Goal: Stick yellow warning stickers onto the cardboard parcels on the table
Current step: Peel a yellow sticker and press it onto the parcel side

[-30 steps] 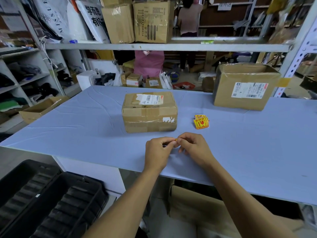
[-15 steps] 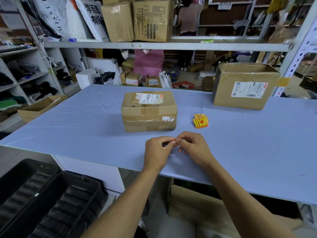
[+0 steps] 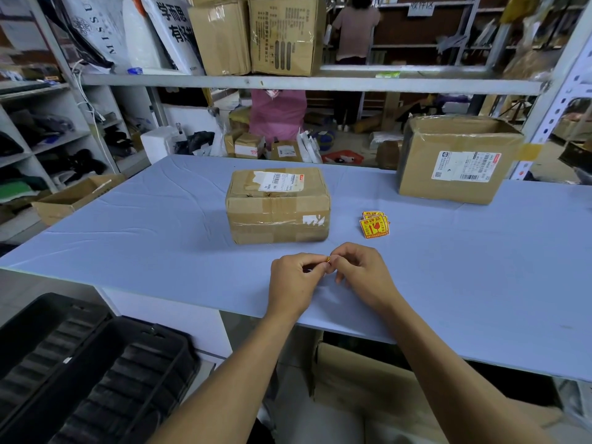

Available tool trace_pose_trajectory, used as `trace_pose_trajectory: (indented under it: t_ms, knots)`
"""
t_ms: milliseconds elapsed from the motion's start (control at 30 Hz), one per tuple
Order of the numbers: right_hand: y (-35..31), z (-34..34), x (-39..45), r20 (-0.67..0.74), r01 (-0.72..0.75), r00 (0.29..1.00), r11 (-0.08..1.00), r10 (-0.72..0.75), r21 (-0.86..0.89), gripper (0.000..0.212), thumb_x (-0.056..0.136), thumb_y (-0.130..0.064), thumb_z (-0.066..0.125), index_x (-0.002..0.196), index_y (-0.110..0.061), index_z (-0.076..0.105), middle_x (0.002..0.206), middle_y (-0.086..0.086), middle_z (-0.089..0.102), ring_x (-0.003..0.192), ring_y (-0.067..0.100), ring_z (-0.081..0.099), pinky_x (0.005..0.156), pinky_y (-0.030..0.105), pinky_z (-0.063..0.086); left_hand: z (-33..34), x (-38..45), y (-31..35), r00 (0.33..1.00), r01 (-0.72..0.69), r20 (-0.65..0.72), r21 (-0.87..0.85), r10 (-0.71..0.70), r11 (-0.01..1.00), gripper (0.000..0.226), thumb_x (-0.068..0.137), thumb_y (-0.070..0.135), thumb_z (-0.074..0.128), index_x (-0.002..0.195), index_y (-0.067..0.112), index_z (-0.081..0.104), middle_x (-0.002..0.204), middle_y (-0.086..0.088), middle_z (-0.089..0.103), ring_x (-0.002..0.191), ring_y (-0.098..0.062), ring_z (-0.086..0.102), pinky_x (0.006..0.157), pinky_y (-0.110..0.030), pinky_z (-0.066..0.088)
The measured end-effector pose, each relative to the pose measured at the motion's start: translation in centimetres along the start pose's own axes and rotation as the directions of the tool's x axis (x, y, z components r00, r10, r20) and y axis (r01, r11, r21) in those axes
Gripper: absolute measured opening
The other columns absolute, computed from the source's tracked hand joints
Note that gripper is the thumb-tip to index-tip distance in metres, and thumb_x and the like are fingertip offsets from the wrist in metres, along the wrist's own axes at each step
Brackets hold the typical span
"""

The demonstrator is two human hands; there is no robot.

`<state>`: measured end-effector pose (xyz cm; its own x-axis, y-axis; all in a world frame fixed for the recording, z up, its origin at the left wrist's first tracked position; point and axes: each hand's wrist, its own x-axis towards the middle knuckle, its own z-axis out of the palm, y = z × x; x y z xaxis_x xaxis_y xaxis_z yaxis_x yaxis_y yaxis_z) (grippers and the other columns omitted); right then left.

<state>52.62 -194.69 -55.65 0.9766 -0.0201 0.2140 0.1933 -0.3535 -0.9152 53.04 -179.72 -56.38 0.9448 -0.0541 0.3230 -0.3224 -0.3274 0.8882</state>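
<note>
A taped cardboard parcel with a white label sits in the middle of the blue table. A bigger parcel stands at the back right. Between them, a small pile of yellow warning stickers lies on the table. My left hand and my right hand meet just in front of the middle parcel, fingertips pinched together on one yellow sticker, of which only a thin edge shows.
A metal shelf crosses above the table's far side, loaded with boxes and bags. A black plastic crate stands on the floor at the lower left, an open cardboard box beside the table's left end. A person stands in the far background.
Both hands stay pinched together on the sticker in the same spot. Only the view has shifted very slightly.
</note>
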Motion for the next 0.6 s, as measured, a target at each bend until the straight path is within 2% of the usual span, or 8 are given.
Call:
trace_pose_trajectory:
  t_ms: [133,333,433,600]
  knots:
    - [-0.04,-0.09,-0.01,-0.002,0.01,1.0,1.0,-0.01,0.005,0.019,0.091,-0.008,0.056,0.076,-0.009,0.068,0.065,-0.002,0.067,0.05,0.01,0.052,0.053,0.021,0.045,0.02,-0.02,-0.05,1.0,0.003,0.004,-0.005,-0.003,1.0,0.01,0.083,0.013,0.076,0.089,0.018,0.082,0.081,0.005,0.08,0.08,-0.004,0.073,0.078,-0.021,0.058]
    - [0.05,-0.21,0.11,0.026,0.042,0.999,0.999,-0.042,0.013,0.02,0.092,-0.007,0.056,0.076,-0.009,0.067,0.065,-0.004,0.066,0.052,0.008,0.053,0.054,0.017,0.045,-0.16,0.15,-0.1,1.0,0.015,0.014,-0.025,-0.015,1.0,0.009,0.086,0.017,0.073,0.087,0.018,0.083,0.08,0.007,0.079,0.078,-0.002,0.072,0.074,-0.017,0.055]
    - [-0.08,-0.22,0.03,0.044,0.052,0.998,0.999,-0.052,0.001,0.02,0.093,-0.008,0.055,0.077,-0.007,0.067,0.071,0.002,0.069,0.052,0.007,0.054,0.054,0.015,0.044,-0.22,0.16,-0.21,1.0,0.004,0.026,0.004,-0.004,1.0,0.013,0.089,0.017,0.07,0.085,0.018,0.082,0.08,0.007,0.079,0.079,-0.004,0.071,0.074,-0.02,0.056]
    - [-0.05,-0.15,0.08,0.062,0.069,0.996,0.997,-0.068,-0.018,0.019,0.091,-0.007,0.056,0.075,-0.007,0.067,0.07,0.001,0.068,0.053,0.009,0.054,0.055,0.016,0.045,-0.31,0.17,0.08,0.999,0.027,0.023,0.002,-0.027,1.0,0.017,0.089,0.014,0.068,0.078,0.015,0.081,0.075,0.005,0.078,0.076,-0.008,0.071,0.072,-0.025,0.056]
